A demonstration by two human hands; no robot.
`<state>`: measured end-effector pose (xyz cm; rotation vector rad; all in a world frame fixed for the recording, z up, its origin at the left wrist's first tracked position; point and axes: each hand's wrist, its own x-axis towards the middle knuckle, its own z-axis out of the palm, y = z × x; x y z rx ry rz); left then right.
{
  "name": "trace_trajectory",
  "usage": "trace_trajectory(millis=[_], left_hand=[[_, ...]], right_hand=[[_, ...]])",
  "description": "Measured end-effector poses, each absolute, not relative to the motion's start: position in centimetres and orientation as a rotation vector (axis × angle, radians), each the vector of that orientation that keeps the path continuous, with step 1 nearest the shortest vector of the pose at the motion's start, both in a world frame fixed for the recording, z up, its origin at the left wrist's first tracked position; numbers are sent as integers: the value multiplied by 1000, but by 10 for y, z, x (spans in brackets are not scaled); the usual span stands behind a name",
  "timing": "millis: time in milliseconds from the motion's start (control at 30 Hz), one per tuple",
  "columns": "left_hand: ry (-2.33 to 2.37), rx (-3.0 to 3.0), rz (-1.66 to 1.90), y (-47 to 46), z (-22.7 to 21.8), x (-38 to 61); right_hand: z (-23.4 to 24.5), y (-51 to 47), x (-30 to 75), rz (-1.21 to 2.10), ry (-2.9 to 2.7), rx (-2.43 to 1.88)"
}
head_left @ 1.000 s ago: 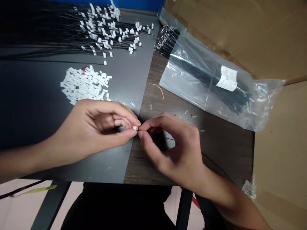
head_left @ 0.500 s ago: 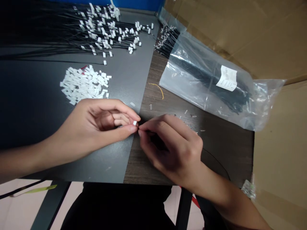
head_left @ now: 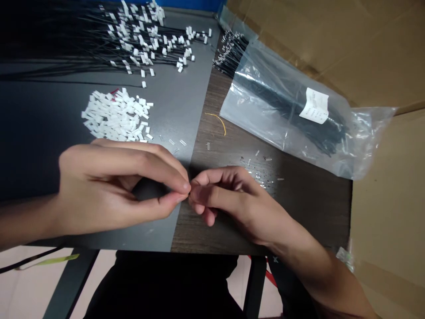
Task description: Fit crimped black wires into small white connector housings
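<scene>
My left hand (head_left: 133, 184) is closed in a pinch, thumb and index tips pressed together over the border between the grey and brown surfaces. My right hand (head_left: 229, 195) is closed too, its thumb laid over the bent fingers, touching the left fingertips. A tiny dark bit shows where the tips meet; whatever each hand holds is otherwise hidden. Beyond the left hand lies a heap of small white connector housings (head_left: 114, 116). Farther back are many black wires (head_left: 86, 57) with white connectors (head_left: 142, 42) on their ends.
A clear plastic bag (head_left: 259, 115) of black wires with bare metal ends (head_left: 229, 46) lies at the right, beside cardboard (head_left: 332, 48). A yellow strand (head_left: 219, 122) and small clear scraps (head_left: 259, 177) are scattered on the brown surface (head_left: 199, 235).
The white connector seen in my left fingers is now hidden, and that hand has closed and turned over. My right hand has rotated, thumb now on top. The black wire trailing behind it no longer shows.
</scene>
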<state>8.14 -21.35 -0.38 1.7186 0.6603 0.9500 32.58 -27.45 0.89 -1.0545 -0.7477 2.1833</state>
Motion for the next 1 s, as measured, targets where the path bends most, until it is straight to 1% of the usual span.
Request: trace_trajectory(millis=[100,167,400,633,767,1000], left_hand=[[558,1887,962,-210,-2,80],[579,1871,962,-210,-2,80],[722,1538,917,-217,-9,82],[810,1385,865,-218,-13,85],[864,1385,832,-218,-13,84],[915,1322,692,-214,-16,81]], right_hand=[[1,-273,325,2320,-562,-986],[0,-273,324,2284,-591,-1004],[14,-279,321,1713,-977,-1227],[6,-289,316,1275,-1331,-1297],[2,-294,315,971,-1550,-1285],[-4,-297,315,575,-1829,-1213]])
